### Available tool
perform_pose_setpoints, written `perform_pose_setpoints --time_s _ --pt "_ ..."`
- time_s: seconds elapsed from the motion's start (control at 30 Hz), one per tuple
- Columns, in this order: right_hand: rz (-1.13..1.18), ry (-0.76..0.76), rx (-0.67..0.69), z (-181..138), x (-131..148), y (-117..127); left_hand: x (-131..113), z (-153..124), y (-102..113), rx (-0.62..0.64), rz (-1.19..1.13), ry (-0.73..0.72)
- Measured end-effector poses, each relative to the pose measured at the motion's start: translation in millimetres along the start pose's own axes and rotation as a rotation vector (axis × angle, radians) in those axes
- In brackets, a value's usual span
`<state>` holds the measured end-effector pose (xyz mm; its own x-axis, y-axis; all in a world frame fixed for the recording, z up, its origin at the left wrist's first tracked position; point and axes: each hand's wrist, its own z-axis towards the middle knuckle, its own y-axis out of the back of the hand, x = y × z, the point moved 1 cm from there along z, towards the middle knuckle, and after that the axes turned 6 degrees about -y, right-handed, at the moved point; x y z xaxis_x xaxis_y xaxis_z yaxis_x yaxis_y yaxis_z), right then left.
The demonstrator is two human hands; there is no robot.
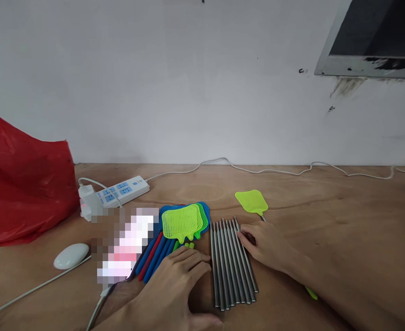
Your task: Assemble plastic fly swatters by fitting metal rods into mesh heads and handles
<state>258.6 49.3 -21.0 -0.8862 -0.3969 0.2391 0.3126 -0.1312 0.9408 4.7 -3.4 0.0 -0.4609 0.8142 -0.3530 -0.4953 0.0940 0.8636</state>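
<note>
- Metal rods (pixel 231 262) lay side by side in a tight row on the wooden surface (pixel 343 220), btwn the two hands, running away from the person.
- L hand (pixel 178 285) was flat, palm down, fingers loosely spread and holding nothing. It sat just left of the rods w/ fingertips right by the outer rod; couldn't tell if touching.
- R hand (pixel 267 246) was palm down on the right side, fingers stretched out w/ tips on the rightmost rods near their far ends. No grip showed.
- A green handle tip (pixel 310 292) stuck out from under the R wrist.
- A single green swatter (pixel 251 201) lay just beyond the R hand.
- Stacked swatter heads (pixel 185 223), green over blue, sat beyond the L hand, w/ blue and red handles (pixel 154 257) just left of it.
- A power strip (pixel 122 191) and a red bag (pixel 23 193) were further left.
</note>
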Motion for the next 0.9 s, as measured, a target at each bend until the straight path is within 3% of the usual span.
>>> perform_pose_setpoints --time_s 0.13,0.47,0.7,0.9 --pt "0.002 -0.004 0.001 -0.6 -0.5 -0.9 2.6 1.1 -2.0 0.06 0.016 0.015" --pt "-0.008 -0.019 -0.011 -1.4 3.5 -0.9 0.9 1.9 -3.2 0.066 -0.006 0.011" --pt "-0.26 -0.369 -0.125 9.6 -20.5 20.4 0.1 1.1 -5.4 0.058 -0.021 0.027" --pt "-0.376 -0.531 -0.088 11.2 -39.7 20.9 0.7 1.6 -5.3 0.04 -0.041 0.019"
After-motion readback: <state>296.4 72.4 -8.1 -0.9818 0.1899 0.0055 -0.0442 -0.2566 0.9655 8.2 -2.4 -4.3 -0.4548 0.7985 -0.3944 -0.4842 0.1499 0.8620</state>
